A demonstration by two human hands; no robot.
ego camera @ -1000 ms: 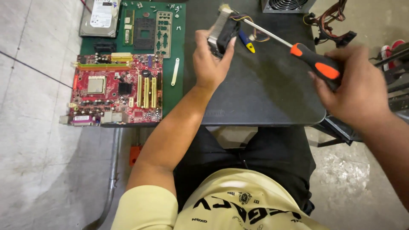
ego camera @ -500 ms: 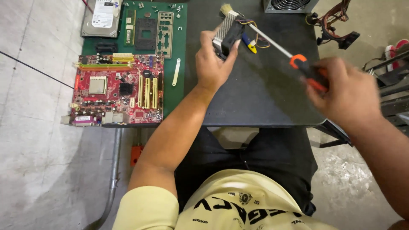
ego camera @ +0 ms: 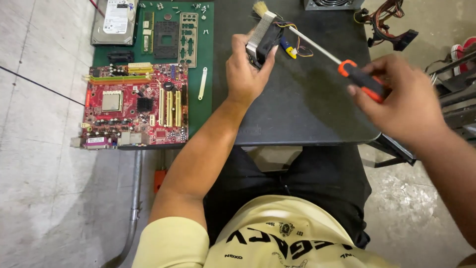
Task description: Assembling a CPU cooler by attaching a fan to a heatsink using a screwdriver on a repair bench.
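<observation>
My left hand grips a CPU cooler, a finned metal heatsink with a black fan and coloured wires, held tilted above the dark table. My right hand holds a long screwdriver by its orange and black handle. Its metal shaft runs up and left, and the tip meets the cooler by the fan. A small brush lies just behind the cooler.
A red motherboard lies on a green mat at the left. Behind it are a hard drive, a metal port shield and loose screws. A power supply and cable bundle sit at the back right.
My right hand has drawn back toward me and to the right along the table. The left hand still holds the cooler in about the same spot.
</observation>
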